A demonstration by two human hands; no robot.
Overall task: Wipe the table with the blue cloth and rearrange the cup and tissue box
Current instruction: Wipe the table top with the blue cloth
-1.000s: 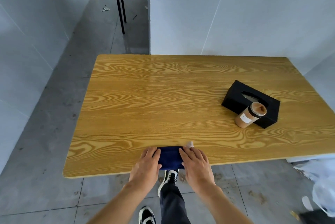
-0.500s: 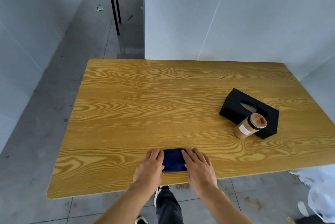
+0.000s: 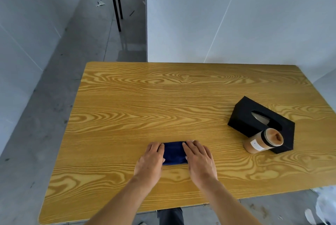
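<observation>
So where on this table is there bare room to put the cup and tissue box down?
The whole far half of the table is bare wood, as is the left side, from the left hand out to the left edge. It is crowded only at the right, where the cup stands against the tissue box, and in the near middle, where the right hand and the left press the blue cloth.

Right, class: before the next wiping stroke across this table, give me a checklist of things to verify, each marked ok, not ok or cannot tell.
1. Left hand flat on the blue cloth: ok.
2. Right hand flat on it too: ok.
3. Cloth folded compact: ok.
4. Table ahead of the cloth bare: ok.
5. Cup and tissue box off the straight-ahead path, standing to the right: ok.
6. Cloth damp: cannot tell.
</observation>
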